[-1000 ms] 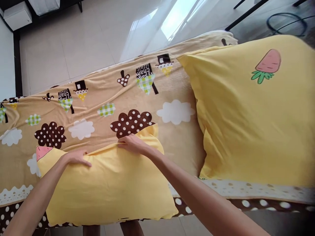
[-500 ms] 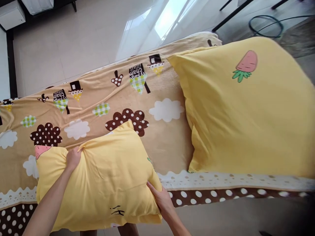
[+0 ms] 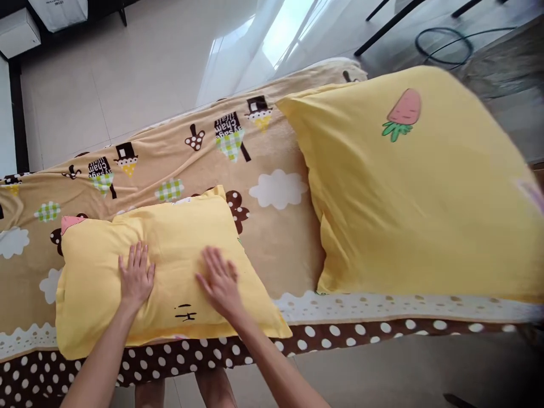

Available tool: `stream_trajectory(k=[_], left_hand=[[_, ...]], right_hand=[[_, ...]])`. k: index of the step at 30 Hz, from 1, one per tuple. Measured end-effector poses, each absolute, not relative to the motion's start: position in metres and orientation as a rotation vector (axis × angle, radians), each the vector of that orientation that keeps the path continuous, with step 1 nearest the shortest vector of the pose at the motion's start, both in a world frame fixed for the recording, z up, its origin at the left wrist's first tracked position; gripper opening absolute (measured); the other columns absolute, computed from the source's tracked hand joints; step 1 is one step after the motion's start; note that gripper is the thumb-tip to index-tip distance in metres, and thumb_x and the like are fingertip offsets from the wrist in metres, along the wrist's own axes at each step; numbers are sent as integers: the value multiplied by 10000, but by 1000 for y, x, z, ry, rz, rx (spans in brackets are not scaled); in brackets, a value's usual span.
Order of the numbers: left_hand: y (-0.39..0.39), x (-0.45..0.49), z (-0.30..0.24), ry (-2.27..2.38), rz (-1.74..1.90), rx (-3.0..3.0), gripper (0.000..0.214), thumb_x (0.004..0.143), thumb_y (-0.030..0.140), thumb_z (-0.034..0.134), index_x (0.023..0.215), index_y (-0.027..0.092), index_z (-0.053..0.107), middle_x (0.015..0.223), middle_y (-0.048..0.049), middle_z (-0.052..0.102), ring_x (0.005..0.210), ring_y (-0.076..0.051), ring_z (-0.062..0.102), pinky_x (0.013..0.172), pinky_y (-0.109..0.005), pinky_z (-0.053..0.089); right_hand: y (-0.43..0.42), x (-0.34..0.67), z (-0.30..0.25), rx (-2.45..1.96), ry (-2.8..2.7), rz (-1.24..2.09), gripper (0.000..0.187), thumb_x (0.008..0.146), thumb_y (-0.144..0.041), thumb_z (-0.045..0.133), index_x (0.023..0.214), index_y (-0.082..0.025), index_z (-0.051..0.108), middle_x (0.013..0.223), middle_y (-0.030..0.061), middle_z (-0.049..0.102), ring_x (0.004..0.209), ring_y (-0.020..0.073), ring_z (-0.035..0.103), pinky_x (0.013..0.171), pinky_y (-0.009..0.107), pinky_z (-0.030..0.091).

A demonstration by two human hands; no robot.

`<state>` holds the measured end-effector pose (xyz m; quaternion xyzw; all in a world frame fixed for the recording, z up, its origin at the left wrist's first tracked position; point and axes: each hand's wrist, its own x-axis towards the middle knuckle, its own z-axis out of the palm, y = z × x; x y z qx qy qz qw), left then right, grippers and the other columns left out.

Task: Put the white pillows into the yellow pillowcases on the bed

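A small yellow pillow (image 3: 170, 249) lies flat on the near edge of a bed covered by a tan patterned blanket (image 3: 280, 238). My left hand (image 3: 136, 277) rests palm down on the pillow's left half, fingers spread. My right hand (image 3: 219, 283) presses flat on its right half, fingers stretched out and a little blurred. Neither hand holds anything. A pink printed patch (image 3: 70, 222) shows at the pillow's far left corner.
A large yellow pillow with a carrot print (image 3: 416, 192) fills the bed's right side. The blanket's brown polka-dot border (image 3: 340, 334) hangs over the near edge. Pale tiled floor (image 3: 140, 73) lies beyond the bed; a black cable loop (image 3: 444, 45) is at the top right.
My hands let go of the small pillow's edges after gripping and turning it. The pillow now lies flat farther onto the bed, with both palms open on top.
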<state>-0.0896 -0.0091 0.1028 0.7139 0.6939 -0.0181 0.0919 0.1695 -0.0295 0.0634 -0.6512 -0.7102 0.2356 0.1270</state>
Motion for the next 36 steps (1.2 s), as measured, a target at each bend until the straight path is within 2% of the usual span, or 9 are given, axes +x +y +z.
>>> stream_trajectory(k=[3, 9, 13, 15, 19, 22, 24, 29, 36], left_hand=[[-27, -88, 86, 2031, -85, 2184, 584, 951, 396, 366, 1502, 227, 272, 1548, -98, 325, 1452, -245, 245, 1185, -561, 20], [-65, -186, 89, 2353, -164, 1894, 630, 931, 470, 387, 1496, 206, 293, 1595, -120, 188, 1484, -304, 99, 1157, -634, 41], [-103, -299, 116, 2260, -362, 1280, 778, 908, 509, 378, 1504, 45, 194, 1557, -229, 239, 1455, -329, 211, 1125, -556, 293], [-95, -328, 130, 2279, -301, 1281, 745, 915, 472, 348, 1500, 34, 204, 1545, -226, 276, 1454, -311, 223, 1137, -510, 303], [-26, -269, 130, 2311, 34, 1801, 662, 928, 364, 328, 1526, 130, 169, 1592, -131, 205, 1485, -242, 128, 1202, -487, 162], [23, -182, 108, 2007, -106, 1922, 569, 945, 287, 264, 1511, 225, 254, 1566, -70, 295, 1462, -224, 223, 1194, -544, 114], [34, -153, 94, 1995, -160, 1950, 542, 961, 378, 274, 1492, 272, 301, 1571, -42, 283, 1467, -238, 203, 1184, -583, 54], [13, -209, 78, 2327, -246, 1625, 657, 929, 565, 302, 1504, 250, 262, 1593, -76, 209, 1481, -322, 99, 1116, -706, 23], [18, -239, 45, 2620, 146, 1434, 660, 960, 493, 229, 1520, 147, 187, 1586, -153, 208, 1480, -281, 142, 1139, -646, 123]], right_hand=[[-10, 132, 46, -1713, -2265, 516, 574, 961, -400, 378, 1512, -298, 255, 1535, 66, 364, 1421, 225, 295, 1150, 452, 106], [-36, 153, 14, -1712, -2203, 336, 652, 946, -357, 428, 1537, -239, 178, 1473, 114, 453, 1356, 238, 403, 1125, 421, 168], [-64, 178, 27, -1824, -2125, 249, 638, 957, -328, 397, 1540, -233, 158, 1434, 130, 498, 1329, 255, 439, 1118, 463, 174], [-59, 170, 43, -1906, -2051, 247, 602, 963, -336, 375, 1528, -205, 214, 1435, 149, 492, 1332, 267, 435, 1108, 476, 180], [-7, 94, 71, -1772, -2211, 541, 493, 991, -319, 278, 1444, -169, 403, 1441, 109, 495, 1361, 201, 403, 1090, 375, 246], [38, 38, 71, -1563, -2450, 709, 479, 996, -388, 270, 1422, -246, 436, 1481, 0, 451, 1389, 162, 357, 1118, 349, 235], [60, 37, 63, -1553, -2495, 712, 487, 983, -450, 299, 1421, -286, 434, 1491, -30, 435, 1390, 156, 353, 1133, 344, 220], [97, 131, 30, -1857, -2410, 592, 559, 967, -474, 290, 1439, -206, 420, 1511, 90, 399, 1417, 265, 300, 1154, 505, 108], [101, 161, -18, -1946, -2067, 67, 535, 978, -387, 287, 1405, -111, 453, 1444, 154, 479, 1401, 248, 321, 1147, 445, 111]])
